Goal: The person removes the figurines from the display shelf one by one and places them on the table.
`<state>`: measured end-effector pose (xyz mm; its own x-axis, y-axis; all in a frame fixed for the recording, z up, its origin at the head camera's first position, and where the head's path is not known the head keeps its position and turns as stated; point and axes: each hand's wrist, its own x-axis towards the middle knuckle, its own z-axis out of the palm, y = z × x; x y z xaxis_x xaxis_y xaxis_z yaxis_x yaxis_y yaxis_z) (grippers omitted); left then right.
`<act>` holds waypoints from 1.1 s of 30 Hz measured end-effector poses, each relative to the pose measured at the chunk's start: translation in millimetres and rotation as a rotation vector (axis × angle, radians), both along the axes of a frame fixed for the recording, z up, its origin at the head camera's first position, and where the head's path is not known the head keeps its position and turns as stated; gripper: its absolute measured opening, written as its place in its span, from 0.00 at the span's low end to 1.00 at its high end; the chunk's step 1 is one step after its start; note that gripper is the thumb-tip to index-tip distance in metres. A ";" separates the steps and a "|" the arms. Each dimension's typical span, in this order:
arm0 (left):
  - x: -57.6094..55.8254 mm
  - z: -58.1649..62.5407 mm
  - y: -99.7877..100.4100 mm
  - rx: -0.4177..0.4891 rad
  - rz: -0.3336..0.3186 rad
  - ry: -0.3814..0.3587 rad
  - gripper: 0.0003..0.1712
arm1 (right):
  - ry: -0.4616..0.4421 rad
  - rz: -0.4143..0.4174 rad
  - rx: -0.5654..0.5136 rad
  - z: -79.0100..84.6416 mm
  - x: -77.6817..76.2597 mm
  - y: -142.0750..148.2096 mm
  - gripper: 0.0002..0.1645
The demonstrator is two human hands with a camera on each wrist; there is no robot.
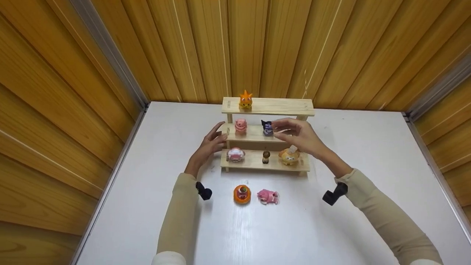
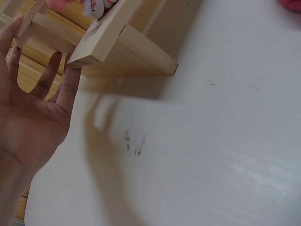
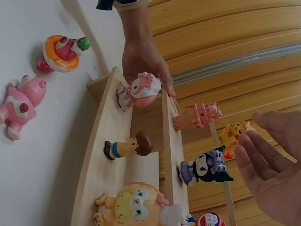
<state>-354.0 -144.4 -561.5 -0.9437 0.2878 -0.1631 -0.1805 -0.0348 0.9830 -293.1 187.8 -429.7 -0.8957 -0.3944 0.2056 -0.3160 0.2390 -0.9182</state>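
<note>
My right hand (image 1: 303,136) is beside a black-and-purple figurine (image 3: 202,167) on the middle tier of a three-tier wooden stand (image 1: 272,166). Its fingers are apart from that figurine in the right wrist view, and the palm is empty. At the stand's left end, the fingers of my left hand (image 2: 35,117) lie fairly straight against the wood. A pink figurine (image 1: 241,126) stands on the middle tier's left part. Low in the right wrist view, a small figurine with a red-and-white face (image 3: 209,219) shows on that tier; my right hand covers its place in the head view.
An orange figurine (image 1: 245,100) stands on the top tier. The lowest tier carries a pink-and-white figurine (image 1: 235,155), a small brown-haired one (image 1: 266,157) and a yellow one (image 1: 289,156). In front, an orange ring-shaped figurine (image 1: 242,194) and a pink bear (image 1: 268,197) lie on the white table (image 1: 235,235).
</note>
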 end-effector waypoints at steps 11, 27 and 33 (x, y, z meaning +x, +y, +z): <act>0.6 -1.4 -1.5 0.001 -0.005 -0.003 0.37 | -0.012 -0.018 0.069 20.9 -49.4 -3.1 0.26; -2.2 -4.1 0.3 0.027 0.005 0.003 0.36 | -0.025 0.056 0.269 11.2 -105.1 -27.2 0.35; -2.1 -2.9 1.5 0.003 -0.002 0.008 0.36 | -0.015 0.070 0.322 11.1 -116.0 -37.5 0.39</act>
<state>-356.1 -142.9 -564.4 -0.9442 0.2905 -0.1551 -0.1731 -0.0371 0.9842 -409.2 150.3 -418.6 -0.8662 -0.4974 0.0475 -0.3290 0.4961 -0.8036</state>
